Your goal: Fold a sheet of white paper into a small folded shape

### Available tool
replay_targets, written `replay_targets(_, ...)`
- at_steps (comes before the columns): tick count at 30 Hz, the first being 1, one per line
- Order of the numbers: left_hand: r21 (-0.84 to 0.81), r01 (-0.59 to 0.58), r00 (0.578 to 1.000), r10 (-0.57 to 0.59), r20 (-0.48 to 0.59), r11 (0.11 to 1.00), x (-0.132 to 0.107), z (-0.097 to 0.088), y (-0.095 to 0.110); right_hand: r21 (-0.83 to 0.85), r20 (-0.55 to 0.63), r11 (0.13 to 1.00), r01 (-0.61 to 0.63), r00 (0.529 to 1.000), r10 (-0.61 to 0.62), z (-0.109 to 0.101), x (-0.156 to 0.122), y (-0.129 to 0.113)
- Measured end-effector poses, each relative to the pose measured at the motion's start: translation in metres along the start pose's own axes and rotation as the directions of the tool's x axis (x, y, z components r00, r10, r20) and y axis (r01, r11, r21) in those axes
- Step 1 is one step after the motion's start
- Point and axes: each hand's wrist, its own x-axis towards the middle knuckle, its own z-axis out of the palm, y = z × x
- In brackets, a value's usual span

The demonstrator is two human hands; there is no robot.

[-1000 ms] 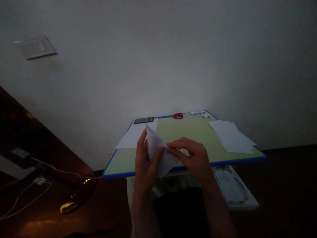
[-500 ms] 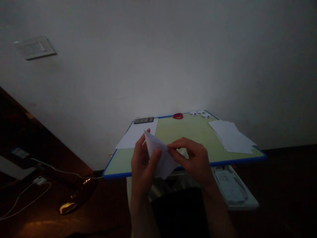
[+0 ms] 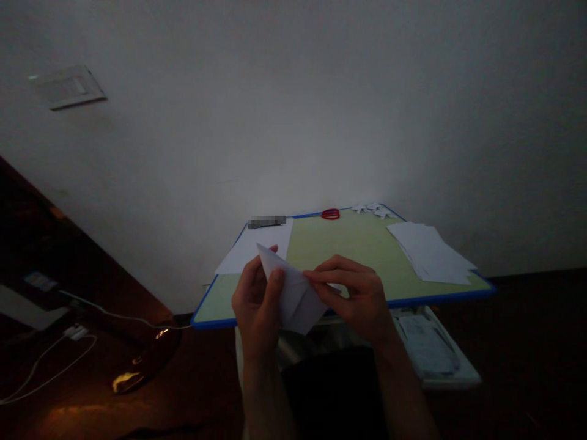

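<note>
Head view. Folded white paper (image 3: 298, 308) raised over near edge of green tabletop (image 3: 339, 241), at 7 o'clock from its centre. Left hand (image 3: 257, 299) pinching paper between thumb and fingers, thumb at paper's 10 o'clock. Right hand (image 3: 355, 293) pinching paper's upper edge with fingertips, about 1 o'clock. On tabletop: white sheet (image 3: 247, 253) at 9, red scissor handles (image 3: 330, 214) at 12, white cutouts (image 3: 373, 209) at 1, paper stack (image 3: 431, 253) at 3.
</note>
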Motion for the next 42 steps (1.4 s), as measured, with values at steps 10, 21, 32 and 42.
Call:
replay_targets(10, 0.052, -0.041, 0.996, 0.045, -0.075, 0.998, 0.001, 0.000, 0.003, -0.030, 0.023, 0.999, 0.032, 0.999, -0.031, -0.003, -0.001, 0.000)
replay_targets(21, -0.217, 0.000, 0.983, -0.040, -0.181, 0.976, 0.009, 0.003, 0.005, -0.048, 0.046, 0.995, 0.088, 0.995, -0.086, -0.005, 0.001, -0.001)
replay_targets(32, -0.066, -0.019, 0.975, 0.004, -0.223, 0.998, 0.004, 0.004, 0.006, -0.103, 0.024, 0.992, 0.071, 0.997, -0.068, -0.005, 0.001, -0.001)
replay_targets(42, 0.061, -0.054, 0.992, 0.061, -0.111, 0.997, -0.001, 0.000, 0.009, -0.132, 0.032, 0.985, 0.111, 0.994, -0.108, -0.004, -0.002, 0.001)
